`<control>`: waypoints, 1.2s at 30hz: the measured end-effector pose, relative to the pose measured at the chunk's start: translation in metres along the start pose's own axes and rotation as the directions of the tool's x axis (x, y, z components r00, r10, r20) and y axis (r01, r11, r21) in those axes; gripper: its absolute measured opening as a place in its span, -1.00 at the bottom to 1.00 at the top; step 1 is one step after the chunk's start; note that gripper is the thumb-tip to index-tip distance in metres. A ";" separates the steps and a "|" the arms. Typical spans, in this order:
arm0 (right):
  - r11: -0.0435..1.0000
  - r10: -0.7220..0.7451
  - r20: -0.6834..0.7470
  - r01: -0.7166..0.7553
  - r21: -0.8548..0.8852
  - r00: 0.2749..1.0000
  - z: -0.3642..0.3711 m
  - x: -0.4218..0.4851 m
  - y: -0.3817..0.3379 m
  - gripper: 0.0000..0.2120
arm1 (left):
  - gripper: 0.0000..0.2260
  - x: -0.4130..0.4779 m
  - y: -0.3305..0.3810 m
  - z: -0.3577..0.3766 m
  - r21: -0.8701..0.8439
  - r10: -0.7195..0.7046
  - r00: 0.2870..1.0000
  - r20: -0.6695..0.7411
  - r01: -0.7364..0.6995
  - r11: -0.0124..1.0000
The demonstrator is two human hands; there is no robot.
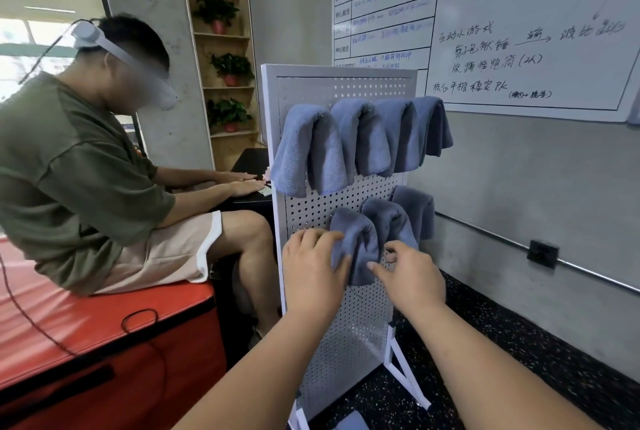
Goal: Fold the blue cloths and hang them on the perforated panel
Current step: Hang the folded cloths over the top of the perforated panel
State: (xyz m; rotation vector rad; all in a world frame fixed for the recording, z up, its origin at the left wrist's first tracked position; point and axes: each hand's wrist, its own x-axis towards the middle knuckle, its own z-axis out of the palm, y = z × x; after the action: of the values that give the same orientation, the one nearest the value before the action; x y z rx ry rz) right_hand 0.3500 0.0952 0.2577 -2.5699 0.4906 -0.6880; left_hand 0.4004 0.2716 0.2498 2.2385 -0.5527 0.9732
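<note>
Item in hand: a folded blue microfibre cloth (356,249), leftmost of the lower row, draped low on the face of the white perforated metal panel (349,336). The left hand (311,274) grips the cloth's left side, thumb on the front of the fabric and fingers curled at its upper left edge. The right hand (410,279) sits at the cloth's right edge, thumb tip touching the fabric and forefinger curled just beside it; whether it pinches cloth or a peg cannot be told. Lower row, also hung: a second lower cloth (388,222) and a third lower cloth (417,208), each overlapping its neighbour. Above is the upper row of blue cloths (363,139), some four folded humps; the overlap makes the count uncertain. Below, a loose blue cloth (349,422) lies on the speckled black floor (519,377) at the panel's foot, cut by the frame edge. Status, as judged: well advanced, with the upper row filled and the lower row filling. The cloth in hand seems to be in final settling, and at least the floor cloth is left to fold and hang. Surroundings: a seated person in a green shirt (69,159) on a red padded box (104,343), and a handwritten whiteboard (536,31) on the grey wall.
</note>
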 end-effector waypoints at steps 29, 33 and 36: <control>0.950 0.236 0.640 -0.034 -0.311 0.731 0.176 -0.169 0.163 -0.46 | -0.59 -0.261 -0.087 0.135 0.243 -0.394 0.466 0.792 0.353 0.904; 0.940 0.325 0.686 -0.145 -0.308 0.651 0.217 -0.184 0.193 -0.47 | -0.50 -0.274 -0.103 0.177 0.301 -0.419 0.359 0.834 0.340 0.891; 0.946 0.322 0.710 -0.189 -0.263 0.626 0.246 -0.184 0.207 -0.49 | -0.50 -0.286 -0.116 0.210 0.311 -0.422 0.310 0.852 0.349 0.884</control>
State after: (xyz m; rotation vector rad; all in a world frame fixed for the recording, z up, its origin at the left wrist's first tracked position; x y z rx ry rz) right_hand 0.2862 0.0780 -0.1065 -2.5547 0.6141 0.5536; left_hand 0.3899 0.2454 -0.1227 2.6426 -0.3436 -0.6281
